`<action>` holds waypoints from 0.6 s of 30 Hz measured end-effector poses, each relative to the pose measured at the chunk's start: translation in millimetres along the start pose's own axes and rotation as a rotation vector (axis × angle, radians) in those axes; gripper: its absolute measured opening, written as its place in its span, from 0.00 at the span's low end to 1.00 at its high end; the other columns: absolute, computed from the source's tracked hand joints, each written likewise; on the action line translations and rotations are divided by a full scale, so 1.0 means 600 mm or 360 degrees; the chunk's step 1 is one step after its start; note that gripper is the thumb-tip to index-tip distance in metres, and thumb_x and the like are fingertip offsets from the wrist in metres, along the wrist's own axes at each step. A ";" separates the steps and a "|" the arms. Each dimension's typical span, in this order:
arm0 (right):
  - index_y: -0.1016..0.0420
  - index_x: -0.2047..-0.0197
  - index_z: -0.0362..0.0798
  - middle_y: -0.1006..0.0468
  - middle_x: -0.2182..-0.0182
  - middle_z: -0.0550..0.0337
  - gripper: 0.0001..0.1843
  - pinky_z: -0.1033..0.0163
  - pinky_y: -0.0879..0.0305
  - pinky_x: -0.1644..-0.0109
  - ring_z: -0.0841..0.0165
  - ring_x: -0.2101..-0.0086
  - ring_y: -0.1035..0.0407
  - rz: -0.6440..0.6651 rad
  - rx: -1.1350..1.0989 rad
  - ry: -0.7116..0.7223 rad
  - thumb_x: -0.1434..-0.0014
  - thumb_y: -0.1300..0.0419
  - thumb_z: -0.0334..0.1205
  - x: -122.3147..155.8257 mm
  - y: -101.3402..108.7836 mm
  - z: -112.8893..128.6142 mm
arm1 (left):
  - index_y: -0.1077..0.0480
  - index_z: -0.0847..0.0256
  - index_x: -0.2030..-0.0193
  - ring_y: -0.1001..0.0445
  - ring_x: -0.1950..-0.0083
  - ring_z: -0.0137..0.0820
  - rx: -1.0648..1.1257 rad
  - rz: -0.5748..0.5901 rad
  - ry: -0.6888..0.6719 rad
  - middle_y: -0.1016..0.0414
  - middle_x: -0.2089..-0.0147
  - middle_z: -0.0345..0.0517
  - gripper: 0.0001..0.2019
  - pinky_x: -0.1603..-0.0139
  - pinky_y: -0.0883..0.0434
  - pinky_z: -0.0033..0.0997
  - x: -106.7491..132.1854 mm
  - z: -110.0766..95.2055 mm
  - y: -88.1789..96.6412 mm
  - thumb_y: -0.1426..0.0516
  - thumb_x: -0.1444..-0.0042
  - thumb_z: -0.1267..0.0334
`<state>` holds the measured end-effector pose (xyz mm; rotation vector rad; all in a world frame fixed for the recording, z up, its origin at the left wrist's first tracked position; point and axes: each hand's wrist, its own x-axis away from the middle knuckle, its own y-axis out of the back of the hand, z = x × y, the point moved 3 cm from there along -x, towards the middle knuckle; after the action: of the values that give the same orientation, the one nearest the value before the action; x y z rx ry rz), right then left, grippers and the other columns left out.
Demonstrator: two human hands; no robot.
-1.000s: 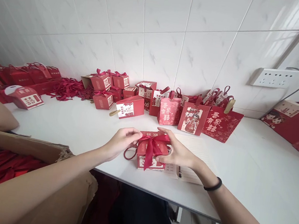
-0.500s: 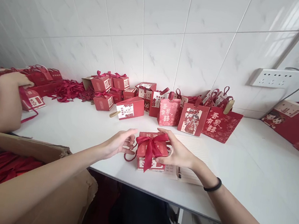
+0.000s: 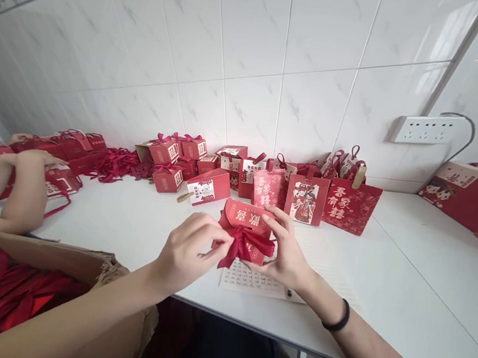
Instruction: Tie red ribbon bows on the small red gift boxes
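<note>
A small red gift box (image 3: 239, 211) with gold lettering is lifted a little above the table, its top tilted toward me. Around it runs a dark red satin ribbon (image 3: 254, 243) tied in a bow at the front. My right hand (image 3: 290, 259) grips the box from the right side, fingers on top and thumb below. At the bow's left end, my left hand (image 3: 190, 249) pinches the ribbon between thumb and index finger. Under the box lies a lined notebook page (image 3: 247, 283) with handwriting, and a pen's end (image 3: 289, 294) shows near my right wrist.
Red gift boxes (image 3: 163, 179) and gift bags (image 3: 352, 208) line the wall. Loose ribbons (image 3: 117, 164) lie in a pile. On the left, another person's arms (image 3: 28, 189) are near a red box (image 3: 63, 179). A carton (image 3: 115, 315) holds red material. A power strip (image 3: 425, 130) hangs right.
The box has been lifted off the table and tipped toward me in my right hand. My left hand, formerly open beside it, has closed on the bow. The view has shifted slightly.
</note>
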<state>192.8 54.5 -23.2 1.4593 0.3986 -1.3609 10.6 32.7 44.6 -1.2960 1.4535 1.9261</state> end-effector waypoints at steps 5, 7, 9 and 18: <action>0.60 0.35 0.60 0.49 0.42 0.47 0.45 0.39 0.41 0.42 0.49 0.41 0.48 -0.0160 0.0017 0.0068 0.46 0.36 0.50 0.000 0.006 0.005 | 0.31 0.62 0.64 0.33 0.69 0.28 -0.0059 0.0135 -0.0427 0.28 0.71 0.42 0.07 0.62 0.30 0.34 0.003 -0.033 -0.003 0.41 0.49 0.76; 0.59 0.35 0.60 0.49 0.42 0.47 0.43 0.39 0.41 0.42 0.49 0.41 0.49 -0.0202 0.0001 0.0092 0.45 0.36 0.50 0.001 0.007 0.006 | 0.30 0.63 0.63 0.33 0.69 0.28 -0.0055 0.0168 -0.0481 0.27 0.71 0.42 0.07 0.60 0.30 0.36 0.005 -0.040 -0.003 0.42 0.48 0.75; 0.59 0.35 0.60 0.49 0.42 0.48 0.43 0.39 0.41 0.42 0.48 0.41 0.49 -0.0209 -0.0003 0.0094 0.46 0.36 0.50 0.003 0.008 0.007 | 0.30 0.62 0.63 0.33 0.69 0.27 -0.0052 0.0163 -0.0495 0.27 0.71 0.41 0.08 0.58 0.30 0.37 0.007 -0.043 -0.002 0.42 0.48 0.76; 0.58 0.36 0.62 0.50 0.41 0.48 0.47 0.37 0.42 0.43 0.46 0.42 0.48 -0.0211 0.0019 0.0072 0.50 0.32 0.49 0.004 0.012 0.006 | 0.32 0.60 0.65 0.31 0.71 0.26 -0.0145 0.0015 -0.0437 0.27 0.72 0.39 0.09 0.59 0.28 0.37 0.010 -0.020 0.014 0.38 0.51 0.75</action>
<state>197.3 47.6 -21.4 1.4973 0.5253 -1.4391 6.6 17.8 43.8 -1.0134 1.2509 2.1019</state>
